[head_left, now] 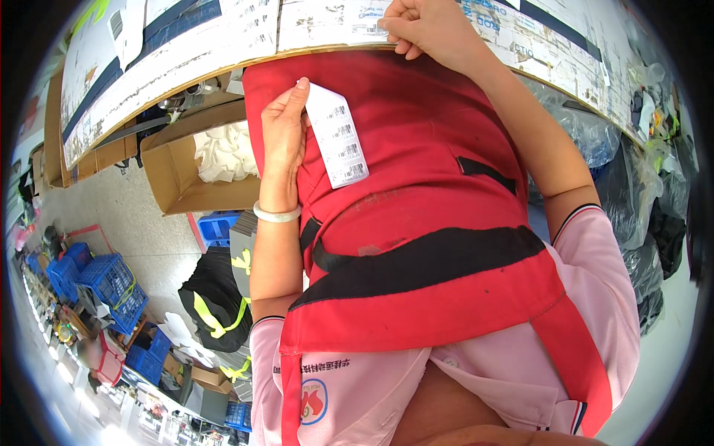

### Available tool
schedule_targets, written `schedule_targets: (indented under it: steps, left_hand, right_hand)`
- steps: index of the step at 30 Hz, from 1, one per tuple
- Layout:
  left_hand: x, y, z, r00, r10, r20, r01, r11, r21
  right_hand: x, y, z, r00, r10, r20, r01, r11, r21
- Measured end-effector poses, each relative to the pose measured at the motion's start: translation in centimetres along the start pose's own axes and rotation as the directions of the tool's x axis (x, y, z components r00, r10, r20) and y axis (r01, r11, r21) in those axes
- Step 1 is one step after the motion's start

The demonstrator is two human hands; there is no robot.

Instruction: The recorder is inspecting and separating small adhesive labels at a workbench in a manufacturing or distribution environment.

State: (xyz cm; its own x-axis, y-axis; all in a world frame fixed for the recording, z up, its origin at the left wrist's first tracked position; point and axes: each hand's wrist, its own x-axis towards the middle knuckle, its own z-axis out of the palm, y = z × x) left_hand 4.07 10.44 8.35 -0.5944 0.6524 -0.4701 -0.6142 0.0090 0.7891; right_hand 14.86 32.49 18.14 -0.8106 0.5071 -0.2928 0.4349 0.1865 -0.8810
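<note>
Pinched between the thumb and fingers of my left hand (285, 126) is a strip of white barcode labels (338, 141). The strip hangs in front of the red apron (424, 134), its lower end bent toward me. My right hand (435, 33) is over the near edge of the worktable (327, 26), fingers curled together. Whatever those fingers may hold is too small or hidden to make out. A white bangle (277, 213) circles my left wrist.
Under the table's left part, an open cardboard box (167, 175) holds crumpled cream-coloured pieces (225, 152). Clear plastic bags (580, 134) crowd the right side. Blue crates (111, 286) and a black bundle with yellow-green ties (216, 297) stand on the left. Another person (97, 357) is at the far left.
</note>
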Motion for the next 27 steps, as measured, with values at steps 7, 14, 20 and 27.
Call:
schedule_targets:
  steps: [7,14,20,27]
  left_hand:
    - [-0.2,0.6,0.8,0.999,-0.031,-0.017,0.03,0.999,-0.038]
    - [-0.3,0.7,-0.2,0.998,-0.059,-0.027,0.055,0.991,-0.119]
    - [-1.4,2.2,0.5,0.997,-0.039,-0.061,0.026,0.98,-0.195]
    - [-3.5,3.8,2.2,0.992,-0.038,-0.117,0.018,0.985,-0.169]
  right_hand:
    - [-0.1,1.9,-1.2,0.999,0.022,0.024,-0.025,0.988,0.155]
    - [0.6,5.4,-9.1,0.95,-0.129,-0.283,0.157,0.985,0.078]
    - [3.5,8.4,-15.5,0.876,-0.092,-0.473,-0.272,0.716,-0.643]
    - [1.3,7.4,-14.1,0.822,-0.165,-0.546,-0.077,0.916,-0.393]
